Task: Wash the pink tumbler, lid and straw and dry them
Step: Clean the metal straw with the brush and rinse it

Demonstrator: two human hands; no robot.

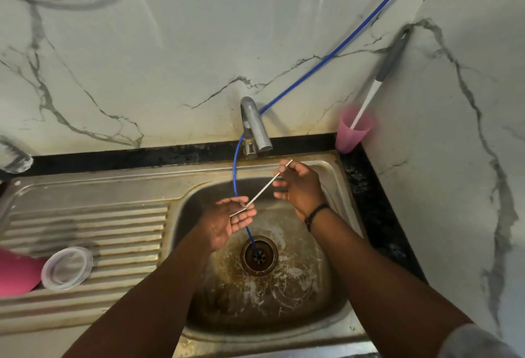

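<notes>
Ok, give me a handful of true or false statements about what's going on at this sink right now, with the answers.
1. Both hands hold the metal straw over the sink. True: the right hand grips its upper end, while its lower bent end lies on the left hand.
2. The clear lid sits in the sink basin. False: it lies on the ribbed draining board to the left.
3. A blue tube runs from the wall down into the drain. True.
4. The pink cup in the back corner is empty. False: a brush with a white and grey handle stands in it.
5. The right wrist is bare. False: it wears a dark band.
</notes>
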